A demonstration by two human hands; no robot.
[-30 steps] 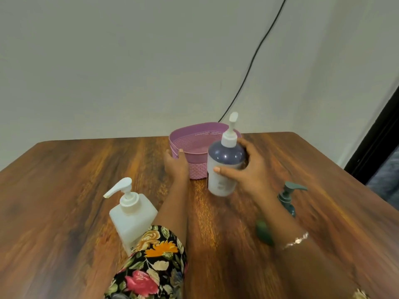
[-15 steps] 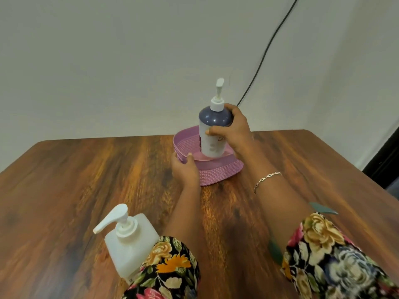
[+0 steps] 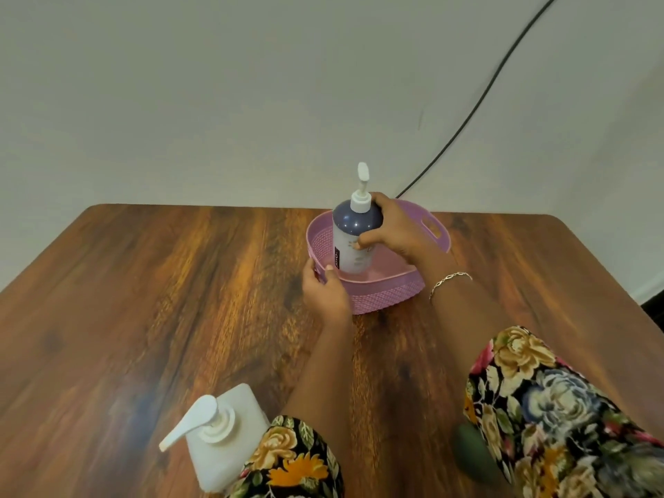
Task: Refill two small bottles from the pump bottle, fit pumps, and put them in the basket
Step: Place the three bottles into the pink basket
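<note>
Fingers [image 3: 379, 204] of my right hand [image 3: 399, 233] wrap the purple bottle [image 3: 350, 253], upright inside the basket [image 3: 388, 294]; left hand [image 3: 325, 291] grips its near rim. Recommend seating it flat before releasing.

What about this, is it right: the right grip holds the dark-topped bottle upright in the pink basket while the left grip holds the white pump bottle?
Not quite. In the head view the left grip holds the near rim of the pink basket, not the white pump bottle, which stands apart, nearer the person. The right grip does hold the dark-topped bottle upright in the basket.
</note>
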